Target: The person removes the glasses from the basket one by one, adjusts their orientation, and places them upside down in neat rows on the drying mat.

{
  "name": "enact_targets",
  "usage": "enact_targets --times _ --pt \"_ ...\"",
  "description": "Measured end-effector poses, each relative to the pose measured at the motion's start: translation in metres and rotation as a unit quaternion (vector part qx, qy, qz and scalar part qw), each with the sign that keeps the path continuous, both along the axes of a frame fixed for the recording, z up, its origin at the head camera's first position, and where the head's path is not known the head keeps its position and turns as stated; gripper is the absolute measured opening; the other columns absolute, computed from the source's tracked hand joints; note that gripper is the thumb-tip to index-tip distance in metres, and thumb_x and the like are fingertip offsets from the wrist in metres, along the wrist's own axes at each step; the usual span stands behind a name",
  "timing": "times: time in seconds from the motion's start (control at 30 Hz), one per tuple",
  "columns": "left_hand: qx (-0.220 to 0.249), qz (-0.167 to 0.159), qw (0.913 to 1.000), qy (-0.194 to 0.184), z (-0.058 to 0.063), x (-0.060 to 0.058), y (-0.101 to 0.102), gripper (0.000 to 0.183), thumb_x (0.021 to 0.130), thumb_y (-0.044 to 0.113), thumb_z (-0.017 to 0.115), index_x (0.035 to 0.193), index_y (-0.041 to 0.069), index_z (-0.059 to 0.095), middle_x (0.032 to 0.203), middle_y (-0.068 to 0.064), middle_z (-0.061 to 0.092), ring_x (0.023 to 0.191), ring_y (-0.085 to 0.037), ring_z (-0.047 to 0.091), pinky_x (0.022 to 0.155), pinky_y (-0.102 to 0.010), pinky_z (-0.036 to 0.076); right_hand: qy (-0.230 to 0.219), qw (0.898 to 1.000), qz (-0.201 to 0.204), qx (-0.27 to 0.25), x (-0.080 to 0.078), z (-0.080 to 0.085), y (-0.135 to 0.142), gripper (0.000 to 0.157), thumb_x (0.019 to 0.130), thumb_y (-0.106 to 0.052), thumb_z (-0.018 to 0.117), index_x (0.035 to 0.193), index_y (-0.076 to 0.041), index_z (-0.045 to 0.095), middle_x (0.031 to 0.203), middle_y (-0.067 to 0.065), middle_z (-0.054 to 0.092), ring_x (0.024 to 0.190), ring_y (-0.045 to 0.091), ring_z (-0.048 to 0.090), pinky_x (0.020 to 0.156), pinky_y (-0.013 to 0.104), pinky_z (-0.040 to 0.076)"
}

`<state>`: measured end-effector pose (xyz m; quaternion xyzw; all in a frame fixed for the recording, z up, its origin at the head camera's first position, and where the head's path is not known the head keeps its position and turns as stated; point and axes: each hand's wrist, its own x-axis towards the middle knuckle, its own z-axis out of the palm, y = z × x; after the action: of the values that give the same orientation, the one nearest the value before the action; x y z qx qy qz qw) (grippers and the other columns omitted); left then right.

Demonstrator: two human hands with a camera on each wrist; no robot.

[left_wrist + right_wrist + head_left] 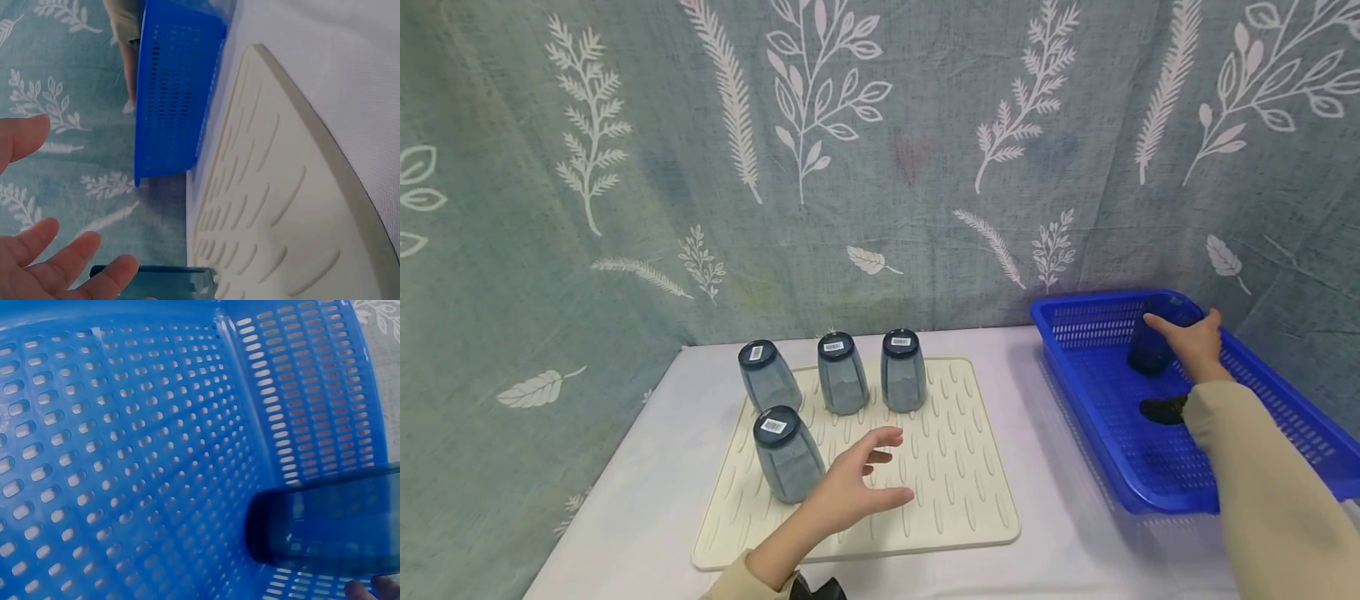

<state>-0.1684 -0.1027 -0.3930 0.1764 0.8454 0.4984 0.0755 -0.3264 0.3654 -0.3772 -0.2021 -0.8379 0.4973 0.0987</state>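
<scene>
My right hand point(1197, 343) reaches into the blue plastic basket point(1078, 425) and grips a dark blue drinking glass point(1148, 346) near its upper part. In the right wrist view the glass point(331, 525) has its thick dark base toward the basket's perforated floor, with fingertips point(359, 590) along its side. My left hand point(850, 487) hovers over the cream drying mat point(955, 500), fingers spread in a loose curve and holding nothing. Closest to it is an upside-down glass point(792, 462) at the mat's front left. In the left wrist view, the fingers point(81, 250) partly overlap a glass point(172, 281).
Three more upside-down glasses line the mat's back edge: a left one point(769, 379), a middle one point(842, 379) and a right one point(902, 375). A white cloth point(647, 500) covers the table. Behind it hangs a leaf-patterned grey-green curtain point(910, 225).
</scene>
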Motion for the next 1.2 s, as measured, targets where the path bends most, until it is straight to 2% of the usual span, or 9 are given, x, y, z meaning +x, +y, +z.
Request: enact_targets --times 0.27,0.63,0.8,1.03,1.2 --pt "-0.012 0.003 0.9999 0.01 0.001 0.0 -0.005 0.065 0.074 0.026 0.075 0.13 0.011 0.045 0.127 -0.012 0.052 0.113 -0.036 0.051 0.091 -0.055 0.039 0.005 1.0 -0.01 -0.019 -0.006 -0.01 -0.003 0.104 0.083 -0.049 0.053 0.143 0.0 -0.016 0.148 0.029 -0.009 0.137 0.042 -0.002 0.111 0.051 0.01" --pt "-0.022 0.002 0.9998 0.004 -0.001 0.001 -0.015 0.065 0.075 0.025 0.074 0.13 0.009 0.044 0.127 -0.016 0.051 0.113 -0.037 0.05 0.093 -0.056 0.037 0.007 0.998 -0.053 -0.046 -0.011 -0.013 -0.003 0.103 0.081 -0.048 0.056 0.145 -0.002 -0.011 0.15 0.023 -0.005 0.138 0.037 -0.001 0.112 0.046 0.011" --pt "-0.026 0.004 0.9997 0.001 0.0 0.002 -0.02 0.065 0.075 0.026 0.074 0.13 0.009 0.044 0.127 -0.016 0.051 0.113 -0.038 0.05 0.093 -0.056 0.037 0.011 0.997 -0.051 -0.049 -0.013 -0.01 -0.002 0.102 0.081 -0.046 0.057 0.145 -0.003 -0.01 0.151 0.021 -0.005 0.139 0.036 0.0 0.113 0.045 0.011" --pt "-0.022 0.007 0.9997 -0.001 0.0 0.002 -0.023 0.065 0.075 0.025 0.075 0.13 0.008 0.044 0.127 -0.017 0.051 0.112 -0.038 0.051 0.094 -0.057 0.037 -0.018 0.999 -0.032 -0.033 -0.012 -0.007 0.003 0.101 0.083 -0.047 0.054 0.144 -0.005 -0.014 0.15 0.023 -0.008 0.138 0.039 0.0 0.11 0.051 0.017" --pt "-0.03 0.008 0.9995 -0.005 0.001 0.004 -0.025 0.063 0.076 0.023 0.073 0.131 0.009 0.044 0.128 -0.017 0.051 0.112 -0.038 0.051 0.093 -0.056 0.037 -0.014 0.999 -0.026 -0.021 -0.013 -0.009 0.004 0.1 0.083 -0.048 0.054 0.145 -0.003 -0.012 0.15 0.025 -0.006 0.138 0.04 0.002 0.109 0.051 0.018"
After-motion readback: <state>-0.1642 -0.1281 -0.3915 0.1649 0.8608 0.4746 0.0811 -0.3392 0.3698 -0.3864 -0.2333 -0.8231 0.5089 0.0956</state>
